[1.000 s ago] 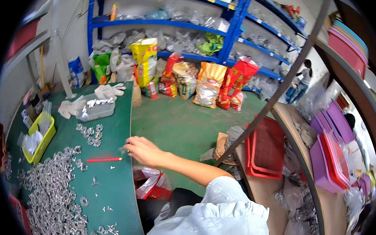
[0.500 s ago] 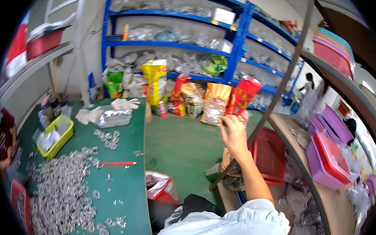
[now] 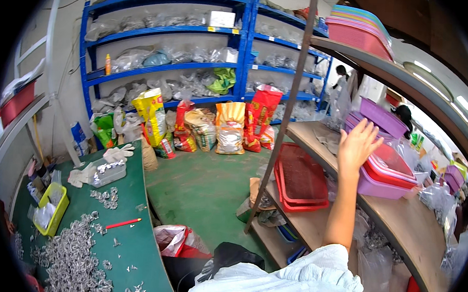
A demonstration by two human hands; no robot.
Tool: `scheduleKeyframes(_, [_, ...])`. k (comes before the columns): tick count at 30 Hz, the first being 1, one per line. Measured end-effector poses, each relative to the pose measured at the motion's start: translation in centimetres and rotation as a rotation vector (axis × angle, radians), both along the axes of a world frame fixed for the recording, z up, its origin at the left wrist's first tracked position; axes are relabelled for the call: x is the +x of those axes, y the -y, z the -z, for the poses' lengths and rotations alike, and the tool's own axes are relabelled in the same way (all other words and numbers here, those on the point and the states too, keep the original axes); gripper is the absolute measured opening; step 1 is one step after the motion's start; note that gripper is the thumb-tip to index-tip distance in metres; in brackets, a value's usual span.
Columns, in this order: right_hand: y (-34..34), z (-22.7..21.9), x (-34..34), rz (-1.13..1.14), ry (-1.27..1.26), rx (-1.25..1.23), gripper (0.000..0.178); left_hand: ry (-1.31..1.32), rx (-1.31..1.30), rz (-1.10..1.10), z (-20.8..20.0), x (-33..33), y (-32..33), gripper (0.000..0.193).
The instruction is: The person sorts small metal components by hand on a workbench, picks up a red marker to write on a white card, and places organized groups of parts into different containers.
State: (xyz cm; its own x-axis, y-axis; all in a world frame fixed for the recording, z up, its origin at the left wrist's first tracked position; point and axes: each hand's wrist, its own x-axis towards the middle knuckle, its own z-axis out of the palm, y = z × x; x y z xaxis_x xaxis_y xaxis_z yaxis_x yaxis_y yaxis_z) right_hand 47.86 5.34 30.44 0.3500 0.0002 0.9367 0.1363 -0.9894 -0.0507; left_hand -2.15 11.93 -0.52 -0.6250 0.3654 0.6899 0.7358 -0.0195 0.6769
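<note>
My right hand (image 3: 357,144) is raised over the shelf at my right, its fingers stretched out and spread, with nothing held in it. It is nearest to the stacked plastic baskets there: purple baskets (image 3: 383,117) behind it and a red basket (image 3: 393,160) sitting in a purple basket (image 3: 383,185) beside it. Whether the fingertips touch a basket I cannot tell. My left hand is out of view. On the green table (image 3: 133,246) at my left lies a big heap of small grey metal parts (image 3: 77,259), with a red pen (image 3: 123,223) beside it.
The brown shelf rack (image 3: 318,145) has an upright post (image 3: 292,96) close by. Red trays (image 3: 302,178) stand on its lower level. Full sacks (image 3: 229,127) line the blue shelving at the back. A yellow-green basket (image 3: 55,216), a clear tub (image 3: 108,174) and gloves (image 3: 118,153) sit on the table.
The view has turned to the right. My right hand has moved from in front of the sacks to the baskets on the shelf, and its fingers have spread.
</note>
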Motion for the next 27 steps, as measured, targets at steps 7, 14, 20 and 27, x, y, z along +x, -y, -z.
scheduleKeyframes(7, [5.1,3.0,5.9,0.307,-0.157,-0.126,0.021,-0.126,0.049,0.135,0.4,0.2,-1.3,0.018])
scheduleKeyframes(14, [3.9,4.1,4.0,0.305,-0.017,-0.221,0.016,0.016,0.138,0.214,4.0,-0.1,-3.3,0.023])
scheduleKeyframes(20, [3.2,4.3,2.4,0.251,-0.056,-0.160,0.016,-0.041,0.101,0.202,2.4,0.8,-3.8,0.022])
scheduleKeyframes(27, [2.8,4.7,3.0,0.201,0.015,-0.170,0.019,0.032,-0.057,0.102,1.7,2.0,-4.3,0.014])
